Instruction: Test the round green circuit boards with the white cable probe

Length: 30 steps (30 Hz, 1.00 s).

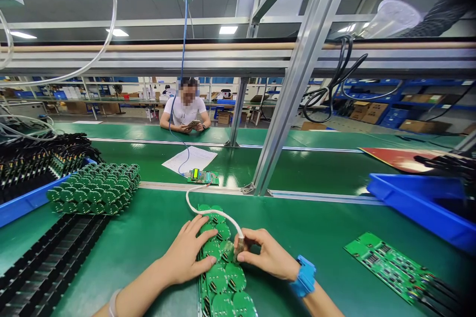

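A panel of round green circuit boards (219,277) lies on the green bench in front of me, running away from me. My left hand (189,250) rests on its left side, fingers spread and pressing flat. Between thumb and fingers of my right hand (264,252), closed, is a probe (240,247) at the end of a white cable (219,213). The probe's tip meets the panel, or is very near it; my fingers partly hide it. That cable runs back to a small test board (203,176) with a lit yellow-green display.
Stacked round-board panels (94,188) stand left, beside black slotted rails (55,257) and a blue tray (22,205) of wired boards. Right are a wired green board (390,265) and another blue tray (420,208). A metal post (293,94) rises ahead; a person (186,109) sits beyond.
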Each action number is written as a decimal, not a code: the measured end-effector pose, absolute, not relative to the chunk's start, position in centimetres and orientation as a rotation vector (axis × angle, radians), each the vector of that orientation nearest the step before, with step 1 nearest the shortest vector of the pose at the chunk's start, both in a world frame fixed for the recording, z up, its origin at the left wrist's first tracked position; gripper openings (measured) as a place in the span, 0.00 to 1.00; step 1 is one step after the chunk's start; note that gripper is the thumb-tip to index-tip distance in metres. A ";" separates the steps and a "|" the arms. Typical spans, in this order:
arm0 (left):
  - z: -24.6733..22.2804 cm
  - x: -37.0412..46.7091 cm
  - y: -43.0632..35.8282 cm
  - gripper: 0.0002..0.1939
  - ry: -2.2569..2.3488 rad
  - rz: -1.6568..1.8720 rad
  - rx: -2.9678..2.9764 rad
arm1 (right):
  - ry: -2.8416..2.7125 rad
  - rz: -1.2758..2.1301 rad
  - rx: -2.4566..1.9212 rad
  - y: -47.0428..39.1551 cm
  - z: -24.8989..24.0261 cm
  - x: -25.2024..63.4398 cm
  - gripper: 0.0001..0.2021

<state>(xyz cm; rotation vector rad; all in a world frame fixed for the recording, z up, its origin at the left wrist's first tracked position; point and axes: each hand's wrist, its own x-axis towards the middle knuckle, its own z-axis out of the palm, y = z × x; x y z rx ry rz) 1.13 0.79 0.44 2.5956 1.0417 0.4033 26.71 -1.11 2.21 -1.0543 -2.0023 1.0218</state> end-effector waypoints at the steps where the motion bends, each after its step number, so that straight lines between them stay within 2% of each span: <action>1: 0.4 1.1 0.8 0.30 1.038 0.406 2.595 | -2.004 1.021 -1.056 -1.1 2.2 26.7 0.10; 22: 0.6 1.3 0.7 0.31 1.079 0.375 2.599 | -2.044 0.989 -1.052 -1.1 2.1 26.8 0.10; 30: 1.0 1.5 0.6 0.29 1.179 0.423 2.628 | -2.047 0.854 -1.097 -1.3 1.8 26.2 0.08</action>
